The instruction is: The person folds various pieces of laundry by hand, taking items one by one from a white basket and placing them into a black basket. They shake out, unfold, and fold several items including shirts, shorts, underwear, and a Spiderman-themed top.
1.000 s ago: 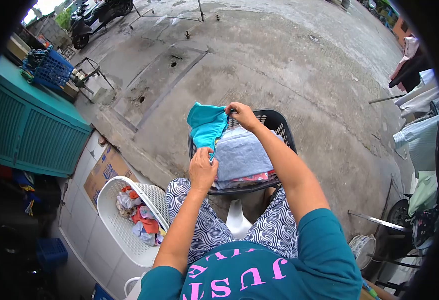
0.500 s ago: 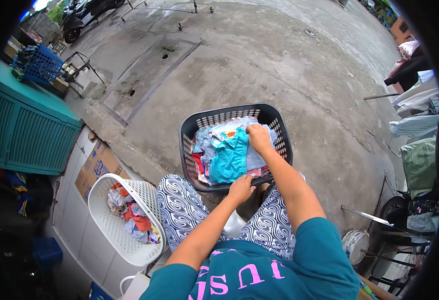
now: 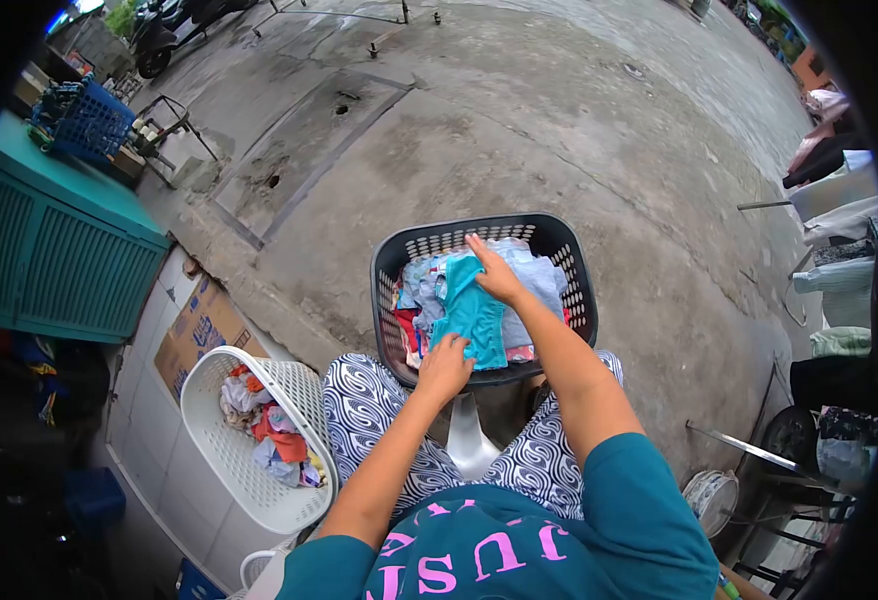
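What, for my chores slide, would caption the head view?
Left hand and right hand on a turquoise garment over clothes in a black basket.

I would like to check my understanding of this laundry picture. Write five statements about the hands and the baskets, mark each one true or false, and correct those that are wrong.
1. A turquoise garment lies in the black basket. True.
2. The left hand appears lower in the picture than the right hand. True.
3. The right hand is inside a red bucket. False: it is over the black basket.
4. The white basket stands beside the person's left leg. True.
5. The white basket contains nothing. False: crumpled clothes lie in it.
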The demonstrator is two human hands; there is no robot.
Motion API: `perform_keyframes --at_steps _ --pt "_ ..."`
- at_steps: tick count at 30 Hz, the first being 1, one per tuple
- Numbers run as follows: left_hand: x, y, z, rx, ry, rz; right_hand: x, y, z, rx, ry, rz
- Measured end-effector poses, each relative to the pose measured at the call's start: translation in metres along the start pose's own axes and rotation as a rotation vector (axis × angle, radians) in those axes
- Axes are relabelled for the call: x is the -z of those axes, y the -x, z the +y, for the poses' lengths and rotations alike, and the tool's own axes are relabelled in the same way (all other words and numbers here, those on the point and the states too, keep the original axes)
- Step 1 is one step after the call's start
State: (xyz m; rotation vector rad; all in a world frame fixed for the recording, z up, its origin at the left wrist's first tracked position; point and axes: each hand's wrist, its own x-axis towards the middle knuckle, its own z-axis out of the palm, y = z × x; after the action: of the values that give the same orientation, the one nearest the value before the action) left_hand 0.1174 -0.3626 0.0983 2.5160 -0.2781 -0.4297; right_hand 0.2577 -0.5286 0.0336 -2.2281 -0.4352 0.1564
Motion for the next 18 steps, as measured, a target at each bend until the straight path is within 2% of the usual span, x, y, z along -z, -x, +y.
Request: perform_keyframes --at_steps 2,3,5,7,9,11,12,14,15,16,17,18 --pt "0.044 0.021 0.01 -0.164 0.118 0.164 0.009 -0.003 -0.012 0.024 -0.049 0.373" --pt "0.063 0.032 0.007 -0.213 0.158 0.269 0.011 0.001 -0.013 0.026 -0.048 0.36" --pt "0.103 0.054 -0.016 -0.168 0.189 0.481 0.015 0.012 -0.01 -0.005 0.127 0.297" --pt "0.132 0.08 -0.073 -0.006 0.097 0.682 0.012 0.029 -0.01 -0.068 0.196 0.198" --pt "0.145 0.118 -0.151 0.242 0.09 0.803 0.002 0.051 -0.008 -0.05 0.178 0.202" --pt "0.151 0.167 -0.222 0.506 0.13 0.827 -0.007 0.078 -0.006 -0.107 0.147 0.164" --pt "0.141 0.192 -0.259 0.633 0.2 0.851 -0.012 0.091 0.003 -0.098 0.176 0.148" --pt "0.125 0.232 -0.304 0.868 0.344 0.876 -0.016 0.118 0.0 -0.223 0.064 0.104" --pt "0.101 0.249 -0.336 0.922 0.338 0.908 -0.019 0.131 0.002 -0.223 0.062 0.108" --pt "0.077 0.259 -0.361 0.992 0.502 0.898 -0.018 0.141 -0.018 -0.373 -0.052 0.097" --pt "0.057 0.266 -0.377 1.053 0.671 0.88 -0.024 0.152 -0.017 -0.285 -0.008 0.119" --pt "0.04 0.268 -0.382 1.069 0.704 0.81 -0.023 0.158 -0.031 -0.419 -0.092 0.07"
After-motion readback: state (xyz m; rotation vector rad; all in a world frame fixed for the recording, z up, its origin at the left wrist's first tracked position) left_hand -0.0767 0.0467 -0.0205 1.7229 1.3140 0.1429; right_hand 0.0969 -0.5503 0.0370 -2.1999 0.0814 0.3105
